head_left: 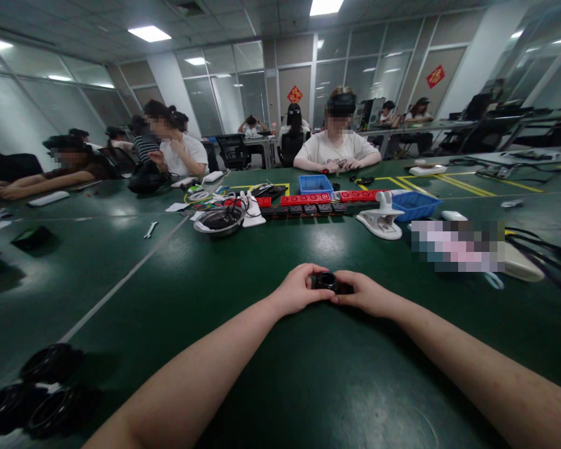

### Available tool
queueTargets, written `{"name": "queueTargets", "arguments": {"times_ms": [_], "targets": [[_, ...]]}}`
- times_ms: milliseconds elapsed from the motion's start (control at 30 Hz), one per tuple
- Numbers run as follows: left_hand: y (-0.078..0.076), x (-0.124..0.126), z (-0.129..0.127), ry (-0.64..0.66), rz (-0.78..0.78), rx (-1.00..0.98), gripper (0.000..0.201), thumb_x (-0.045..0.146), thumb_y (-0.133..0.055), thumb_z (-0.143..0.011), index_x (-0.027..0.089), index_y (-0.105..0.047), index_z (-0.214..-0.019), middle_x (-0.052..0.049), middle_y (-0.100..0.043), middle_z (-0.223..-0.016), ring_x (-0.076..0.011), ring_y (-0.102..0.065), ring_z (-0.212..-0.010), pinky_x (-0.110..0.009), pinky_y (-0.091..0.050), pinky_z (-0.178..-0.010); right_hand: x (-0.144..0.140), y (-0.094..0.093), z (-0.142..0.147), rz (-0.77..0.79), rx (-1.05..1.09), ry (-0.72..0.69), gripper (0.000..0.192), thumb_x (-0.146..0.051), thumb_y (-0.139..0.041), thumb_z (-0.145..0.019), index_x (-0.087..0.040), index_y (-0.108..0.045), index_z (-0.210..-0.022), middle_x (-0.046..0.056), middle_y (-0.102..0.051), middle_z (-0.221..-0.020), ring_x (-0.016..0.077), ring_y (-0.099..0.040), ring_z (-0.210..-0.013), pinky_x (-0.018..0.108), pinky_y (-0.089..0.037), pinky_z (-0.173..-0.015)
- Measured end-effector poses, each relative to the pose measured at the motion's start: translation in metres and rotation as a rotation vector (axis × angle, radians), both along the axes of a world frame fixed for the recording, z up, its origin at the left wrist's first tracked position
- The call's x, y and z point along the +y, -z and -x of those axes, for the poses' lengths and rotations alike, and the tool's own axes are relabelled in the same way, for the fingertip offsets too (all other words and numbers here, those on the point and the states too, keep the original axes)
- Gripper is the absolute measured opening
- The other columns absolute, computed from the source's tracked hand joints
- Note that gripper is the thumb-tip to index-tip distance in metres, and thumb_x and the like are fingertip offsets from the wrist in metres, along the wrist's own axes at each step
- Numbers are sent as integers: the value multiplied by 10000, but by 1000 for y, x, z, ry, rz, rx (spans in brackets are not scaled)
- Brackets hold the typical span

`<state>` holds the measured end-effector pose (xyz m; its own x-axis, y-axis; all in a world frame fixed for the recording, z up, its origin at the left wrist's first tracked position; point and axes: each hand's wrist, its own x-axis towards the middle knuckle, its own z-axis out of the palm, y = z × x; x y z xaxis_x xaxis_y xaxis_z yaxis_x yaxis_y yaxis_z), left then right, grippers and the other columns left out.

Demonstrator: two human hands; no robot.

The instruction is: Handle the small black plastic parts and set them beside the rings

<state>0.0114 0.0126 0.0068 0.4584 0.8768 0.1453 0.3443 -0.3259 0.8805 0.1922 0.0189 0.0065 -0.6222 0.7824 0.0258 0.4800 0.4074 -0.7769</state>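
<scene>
A glossy black ring-shaped part (327, 280) with a round opening on top rests at or just above the green table, between both hands. My left hand (303, 290) is closed on its left side, thumb in front and fingers behind. From the right, my right hand (359, 293) grips the same part, its thumb meeting the left thumb at the front. The palms and the part's underside are hidden. Several similar black ring parts (51, 363) lie together at the lower left, apart from the hands.
Beyond the hands stand a metal bowl (219, 221), a white clip stand (382, 216), red power strips (306, 199) and blue bins (414, 206). A wrench (151, 230) lies left. Black cables (537, 243) run at right. A co-worker (337, 146) sits opposite.
</scene>
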Motion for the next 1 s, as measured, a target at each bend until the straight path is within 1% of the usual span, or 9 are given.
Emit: {"name": "queueTargets", "arguments": {"times_ms": [133, 400, 500, 567, 667, 733, 833, 900, 1000], "targets": [[0, 0, 0, 4, 1, -2, 487, 351, -647, -577, 128, -509, -988, 38, -399, -640, -40, -326, -477, -163, -275, -426, 0, -1, 0, 7, 13, 2, 236, -244, -572, -653, -134, -555, -861, 21, -539, -772, 150, -491, -696, 251, -378, -612], [-3, -2, -1, -12, 0, 14, 478, 349, -646, -577, 126, -514, -980, 35, -406, -643, -41, -325, -473, -165, -282, -424, -1, -2, 1, 20, 20, 43, 204, -251, -589, -629, -130, -559, -790, -7, -502, -685, 115, -454, -621, 224, -350, -558], [-3, -3, -3, -59, -20, 56, 472, 372, -646, -570, 138, -523, -960, 24, -438, -672, -46, -342, -478, -171, -293, -430, -1, 0, 2, 35, 4, 86, 230, -277, -597, -617, -137, -536, -788, -16, -495, -665, 112, -451, -605, 216, -339, -529], [-2, -5, -4, -117, -71, 96, 445, 376, -649, -565, 154, -535, -933, 11, -468, -708, -64, -394, -521, -184, -328, -472, -2, 2, 3, 27, -20, 140, 243, -299, -605, -601, -143, -507, -760, -26, -480, -632, 108, -444, -581, 208, -321, -499], [-2, -9, -8, -216, -164, 143, 404, 372, -655, -557, 172, -546, -892, -9, -509, -787, -116, -478, -669, -225, -380, -592, -5, 4, 9, -56, -80, 241, 261, -319, -619, -570, -161, -453, -694, -38, -460, -602, 102, -428, -555, 200, -295, -470], [-3, -12, -11, -283, -195, 171, 397, 375, -658, -550, 175, -546, -873, -19, -524, -832, -145, -495, -753, -254, -390, -661, -8, 4, 14, -138, -143, 316, 259, -317, -614, -565, -171, -426, -668, -35, -461, -604, 102, -426, -553, 200, -285, -466], [-5, -16, -15, -366, -205, 216, 396, 388, -656, -547, 173, -543, -860, -28, -534, -851, -161, -504, -789, -278, -394, -702, -14, 4, 23, -249, -272, 448, 222, -309, -581, -593, -175, -420, -670, -12, -482, -629, 108, -431, -547, 207, -267, -459], [-6, -16, -16, -394, -205, 229, 394, 394, -649, -555, 173, -542, -863, -31, -537, -850, -163, -508, -789, -284, -396, -708, -17, 4, 27, -300, -346, 496, 205, -314, -562, -614, -173, -434, -690, 8, -499, -653, 116, -438, -549, 215, -259, -456], [-5, -14, -14, -366, -218, 203, 383, 376, -652, -558, 170, -545, -864, -33, -537, -856, -165, -505, -803, -281, -394, -714, -19, 4, 28, -338, -352, 478, 229, -332, -558, -627, -162, -467, -751, 38, -526, -714, 143, -473, -608, 230, -301, -495]]}}
